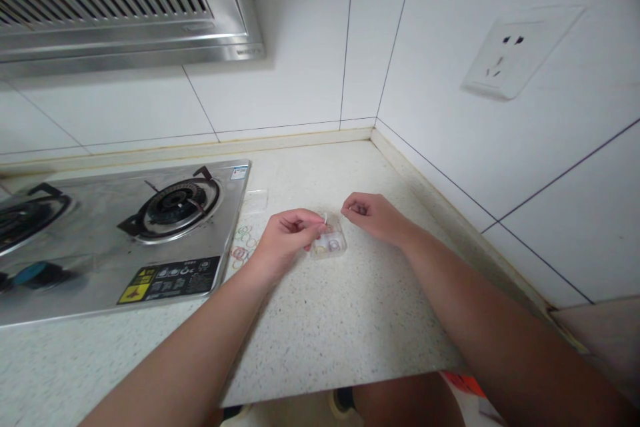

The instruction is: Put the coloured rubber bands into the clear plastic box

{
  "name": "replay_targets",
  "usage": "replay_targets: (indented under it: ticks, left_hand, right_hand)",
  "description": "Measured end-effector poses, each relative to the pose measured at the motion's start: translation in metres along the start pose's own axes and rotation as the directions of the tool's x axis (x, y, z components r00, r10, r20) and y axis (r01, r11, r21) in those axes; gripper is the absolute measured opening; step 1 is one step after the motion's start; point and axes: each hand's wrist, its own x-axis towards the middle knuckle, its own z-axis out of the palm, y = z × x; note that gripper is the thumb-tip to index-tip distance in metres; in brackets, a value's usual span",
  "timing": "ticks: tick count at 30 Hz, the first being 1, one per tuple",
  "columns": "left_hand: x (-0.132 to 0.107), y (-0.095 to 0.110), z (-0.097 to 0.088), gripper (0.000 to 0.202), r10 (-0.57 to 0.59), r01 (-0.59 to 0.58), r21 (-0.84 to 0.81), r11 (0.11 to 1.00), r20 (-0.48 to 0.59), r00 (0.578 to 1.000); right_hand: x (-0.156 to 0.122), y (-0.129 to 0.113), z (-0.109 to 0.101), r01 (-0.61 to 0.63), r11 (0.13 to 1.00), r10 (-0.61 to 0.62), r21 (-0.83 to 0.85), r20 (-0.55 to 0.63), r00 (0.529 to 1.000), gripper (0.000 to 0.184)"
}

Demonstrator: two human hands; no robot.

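Note:
My left hand (291,235) is closed in a pinch, with a small white band (325,219) showing at its fingertips. It is over the left side of a small clear plastic box (336,253). Thin ring-shaped bands lie inside the box, which seems split into compartments. To the right of the box, my right hand (369,213) is closed with curled fingers, apart from it; whatever may be between those fingers is hidden. Several thin coloured bands (241,253) lie loose on the counter left of my left hand.
A flat clear plastic piece, perhaps a lid (257,201), lies beside the gas stove (227,213). The speckled counter (340,320) meets tiled walls at a corner. Above the stove hangs a range hood (235,33). A socket (520,53) is on the right wall.

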Motion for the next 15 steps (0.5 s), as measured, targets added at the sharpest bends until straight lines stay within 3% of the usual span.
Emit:
replay_targets:
  ticks: [15]
  left_hand:
    - [0.0012,0.0036,-0.0014,0.018,0.044,-0.041,0.059,0.997,-0.048,0.998]
  right_hand:
    - [-0.0004,-0.0017,-0.0003,0.007,1.000,-0.007,-0.029,0.006,1.000,0.022]
